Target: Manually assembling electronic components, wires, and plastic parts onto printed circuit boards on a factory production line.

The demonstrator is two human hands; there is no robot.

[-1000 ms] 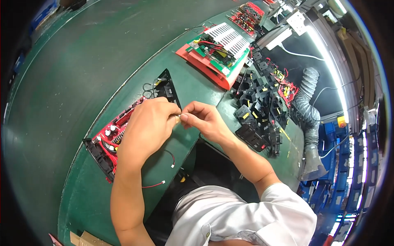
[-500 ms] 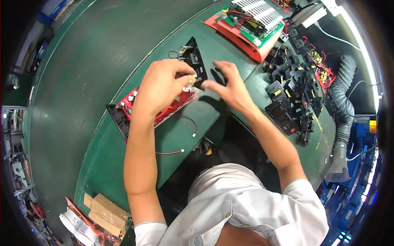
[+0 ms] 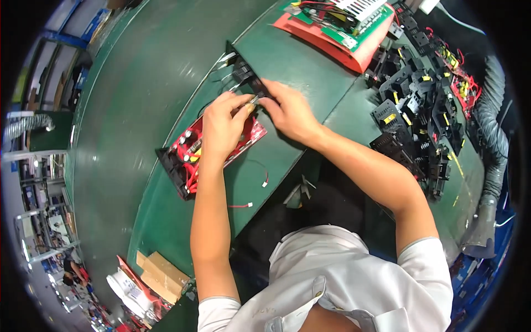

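My right hand point(image 3: 292, 112) grips the black panel point(image 3: 244, 71); left hand point(image 3: 224, 122) pinches a small part point(image 3: 251, 107) at its near end. Red circuit board point(image 3: 255, 133) below, on bench point(image 3: 326, 91).

White shirt point(image 3: 345, 271) — short sleeves point(image 3: 426, 257), small round button point(image 3: 317, 294).

Green surface point(image 3: 326, 83) is looking smooth, semi-gloss, catching light. Black panel point(image 3: 245, 72) is showing matt plastic; piled black parts point(image 3: 391, 148) are showing likewise. Carton point(image 3: 163, 274) is reading as dull cardboard. Shirt point(image 3: 326, 260) is creasing: soft matt cloth. Ribbed duct point(image 3: 495, 110) is looking foil-like, though rim blur is muddying that.
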